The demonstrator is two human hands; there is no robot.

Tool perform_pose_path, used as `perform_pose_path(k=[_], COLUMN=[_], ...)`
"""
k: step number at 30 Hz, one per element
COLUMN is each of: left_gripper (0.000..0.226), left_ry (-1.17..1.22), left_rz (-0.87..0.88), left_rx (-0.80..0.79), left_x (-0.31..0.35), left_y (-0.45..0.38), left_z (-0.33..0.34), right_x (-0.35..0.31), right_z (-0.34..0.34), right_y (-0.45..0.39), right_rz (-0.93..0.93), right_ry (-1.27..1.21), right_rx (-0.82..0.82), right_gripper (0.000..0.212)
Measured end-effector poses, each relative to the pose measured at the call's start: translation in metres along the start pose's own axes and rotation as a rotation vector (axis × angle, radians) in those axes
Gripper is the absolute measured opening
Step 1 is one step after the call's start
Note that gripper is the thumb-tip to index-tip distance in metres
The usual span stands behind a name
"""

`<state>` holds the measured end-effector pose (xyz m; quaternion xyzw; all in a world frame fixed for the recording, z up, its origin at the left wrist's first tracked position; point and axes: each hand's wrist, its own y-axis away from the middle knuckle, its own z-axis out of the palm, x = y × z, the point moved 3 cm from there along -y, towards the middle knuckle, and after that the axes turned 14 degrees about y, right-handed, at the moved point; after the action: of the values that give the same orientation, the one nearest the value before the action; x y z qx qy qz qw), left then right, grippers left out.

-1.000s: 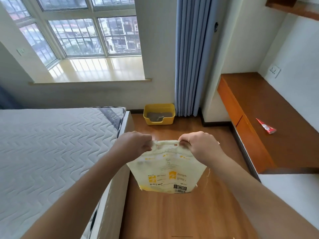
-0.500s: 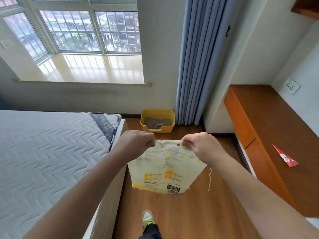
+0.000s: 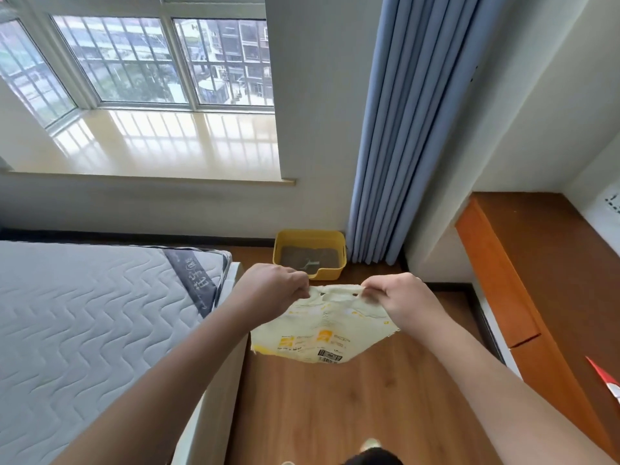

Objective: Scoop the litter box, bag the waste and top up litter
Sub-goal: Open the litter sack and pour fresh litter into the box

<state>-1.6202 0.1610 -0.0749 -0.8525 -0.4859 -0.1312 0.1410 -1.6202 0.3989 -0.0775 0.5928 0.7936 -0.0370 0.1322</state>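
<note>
distance to the yellow litter box (image 3: 310, 254) has shrunk as the person walks closer, left hand (image 3: 271, 288) and right hand (image 3: 399, 302) both pinching the litter bag (image 3: 322, 330) top, so topping up looks near.

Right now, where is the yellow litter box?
In the head view the yellow litter box sits on the wooden floor against the far wall, just left of the blue curtain, past the mattress corner.
</note>
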Motion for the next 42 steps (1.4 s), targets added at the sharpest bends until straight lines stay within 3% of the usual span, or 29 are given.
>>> perform_pose_path(k=[14, 18, 23, 27, 38, 40, 42], left_gripper=[0.016, 0.022, 0.026, 0.022, 0.022, 0.019, 0.038], left_ry=[-0.096, -0.08, -0.081, -0.113, -0.088, -0.113, -0.09], left_rz=[-0.097, -0.19, -0.215, -0.147, 0.045, 0.015, -0.071], left_rx=[0.116, 0.109, 0.12, 0.177, 0.321, 0.363, 0.431], left_x=[-0.038, -0.057, -0.083, -0.109, -0.22, -0.239, -0.26], left_y=[-0.137, -0.155, -0.181, -0.194, -0.218, -0.221, -0.219], left_z=[-0.006, -0.006, -0.014, -0.021, -0.03, -0.03, -0.028], right_x=[0.069, 0.066, 0.045, 0.02, -0.025, -0.025, -0.024], right_z=[-0.034, -0.043, -0.043, -0.034, -0.005, -0.002, -0.001], right_y=[-0.157, -0.191, -0.231, -0.267, -0.368, -0.384, -0.399], right_rz=[-0.224, -0.29, -0.387, -0.461, -0.349, -0.316, -0.282], right_ry=[-0.021, -0.019, -0.02, 0.027, -0.009, -0.029, -0.06], right_rx=[-0.015, -0.073, -0.153, -0.073, 0.053, 0.065, 0.065], right_gripper=[0.015, 0.018, 0.04, 0.023, 0.016, 0.014, 0.011])
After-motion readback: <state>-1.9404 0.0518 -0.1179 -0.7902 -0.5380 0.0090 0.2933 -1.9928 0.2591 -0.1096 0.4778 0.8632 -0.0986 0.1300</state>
